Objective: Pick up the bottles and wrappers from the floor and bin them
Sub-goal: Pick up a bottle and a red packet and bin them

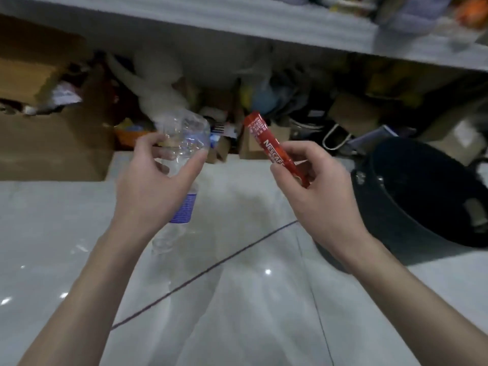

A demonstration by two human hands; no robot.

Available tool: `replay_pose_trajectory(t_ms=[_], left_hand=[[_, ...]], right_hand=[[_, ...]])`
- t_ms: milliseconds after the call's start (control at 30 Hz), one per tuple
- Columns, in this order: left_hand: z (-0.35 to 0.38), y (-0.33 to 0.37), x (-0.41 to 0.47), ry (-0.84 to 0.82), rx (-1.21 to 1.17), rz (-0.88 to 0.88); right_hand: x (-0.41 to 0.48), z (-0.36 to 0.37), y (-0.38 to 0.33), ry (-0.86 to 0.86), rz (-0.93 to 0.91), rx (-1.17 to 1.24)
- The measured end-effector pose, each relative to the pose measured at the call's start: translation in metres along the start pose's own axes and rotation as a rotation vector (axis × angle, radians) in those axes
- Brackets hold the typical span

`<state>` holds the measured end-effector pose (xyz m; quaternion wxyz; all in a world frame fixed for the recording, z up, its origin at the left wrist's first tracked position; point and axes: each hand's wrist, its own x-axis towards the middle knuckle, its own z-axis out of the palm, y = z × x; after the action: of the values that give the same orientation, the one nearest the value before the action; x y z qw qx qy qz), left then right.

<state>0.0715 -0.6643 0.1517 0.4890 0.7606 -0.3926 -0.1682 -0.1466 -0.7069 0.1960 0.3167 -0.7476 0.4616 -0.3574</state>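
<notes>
My left hand [155, 180] grips a clear, crumpled plastic bottle [184, 138] with a blue label, held above the floor with its base up and its neck pointing down past my wrist. My right hand [317, 186] pinches a red Nescafe stick wrapper [266, 143] between thumb and fingers, its free end slanting up and left. A black round bin [390, 207] stands on the floor to the right of my right hand, its opening facing up and tilted toward me. Both items are held in the air, left of the bin.
The floor [237, 299] is glossy grey tile with dark grout lines. A grey shelf [237, 25] runs overhead at the back. Under it sit cardboard boxes [52, 143], bags and mixed clutter [290, 112] along the wall.
</notes>
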Motion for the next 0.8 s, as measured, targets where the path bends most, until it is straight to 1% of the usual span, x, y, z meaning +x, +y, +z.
replay_pose_trajectory(t_ms=[200, 433, 600, 733, 800], left_hand=[[0.100, 0.094, -0.024, -0.226, -0.145, 0.189], [0.178, 0.207, -0.063, -0.344, -0.365, 0.406], [0.215, 0.242, -0.081, -0.412, -0.429, 0.456], [0.236, 0.237, -0.085, -0.503, -0.342, 0.445], [0.239, 0.230, -0.082, -0.521, -0.280, 0.441]], right_hand=[[-0.037, -0.111, 0.044, 0.338, 0.120, -0.095], [-0.092, -0.198, 0.080, 0.606, 0.287, -0.118], [-0.110, -0.220, 0.103, 0.703, 0.345, -0.113], [-0.104, -0.221, 0.114, 0.704, 0.364, -0.097], [-0.097, -0.220, 0.116, 0.696, 0.367, -0.086]])
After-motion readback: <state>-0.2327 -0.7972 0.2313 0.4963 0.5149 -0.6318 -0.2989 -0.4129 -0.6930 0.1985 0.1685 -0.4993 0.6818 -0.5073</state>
